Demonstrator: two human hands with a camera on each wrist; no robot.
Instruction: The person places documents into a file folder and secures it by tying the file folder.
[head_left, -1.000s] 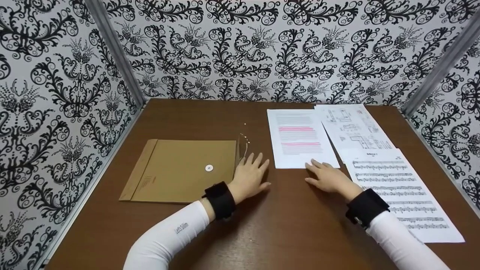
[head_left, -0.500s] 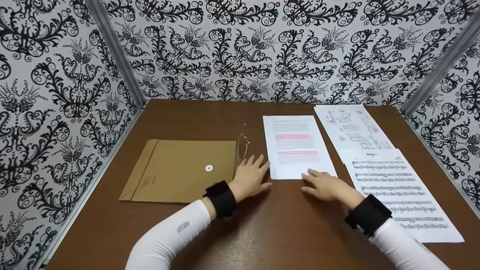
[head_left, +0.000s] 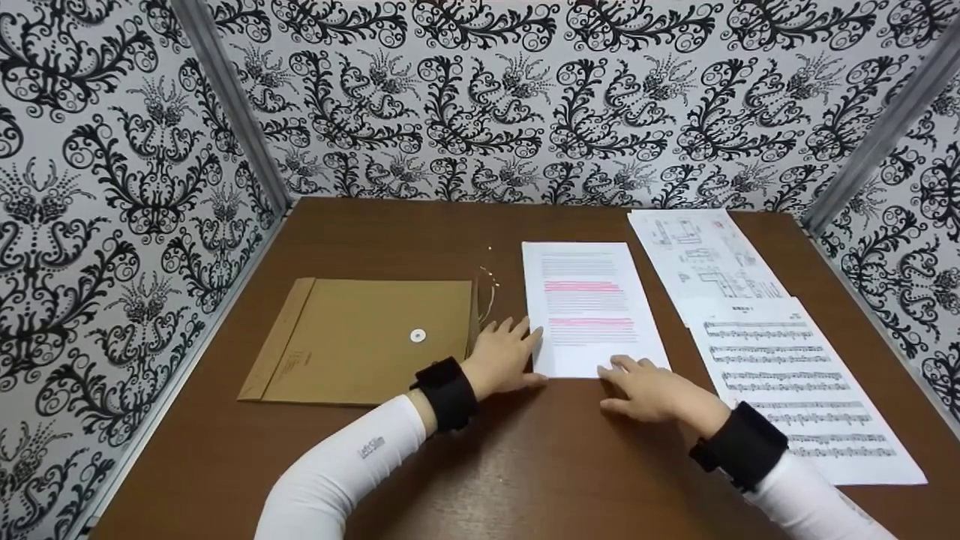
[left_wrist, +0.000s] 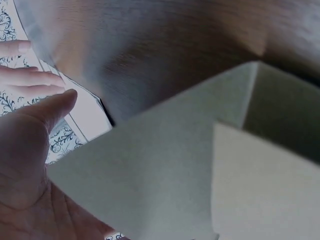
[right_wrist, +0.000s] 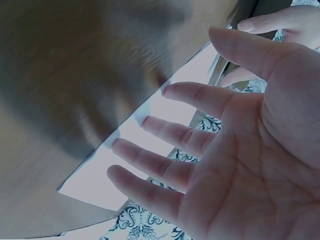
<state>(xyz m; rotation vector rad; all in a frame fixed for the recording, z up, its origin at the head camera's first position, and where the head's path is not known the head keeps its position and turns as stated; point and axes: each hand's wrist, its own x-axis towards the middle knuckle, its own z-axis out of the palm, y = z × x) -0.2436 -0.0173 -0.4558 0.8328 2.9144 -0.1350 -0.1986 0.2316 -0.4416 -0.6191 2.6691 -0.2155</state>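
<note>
A white printed sheet with pink highlighted lines (head_left: 589, 300) lies flat on the brown table between my hands. My right hand (head_left: 649, 390) rests its fingertips on the sheet's near right edge; its fingers are straight and spread in the right wrist view. My left hand (head_left: 504, 358) has its fingers at the sheet's lower left edge, thumb near the corner. Beside that hand lies a brown document envelope (head_left: 367, 337) with a white round button (head_left: 418, 335) and a string (head_left: 489, 304) at its right side. The envelope's flap (left_wrist: 150, 160) fills much of the left wrist view.
To the right lie a sheet of music (head_left: 787, 360) and, behind it, a technical drawing (head_left: 697, 255) partly covered by the music. The table (head_left: 510, 465) is walled at the back and sides by black-and-white patterned panels (head_left: 480, 97).
The highlighted sheet has slid toward me and slightly left under my right hand, coming away from the drawing. My left hand has shifted only a little.
</note>
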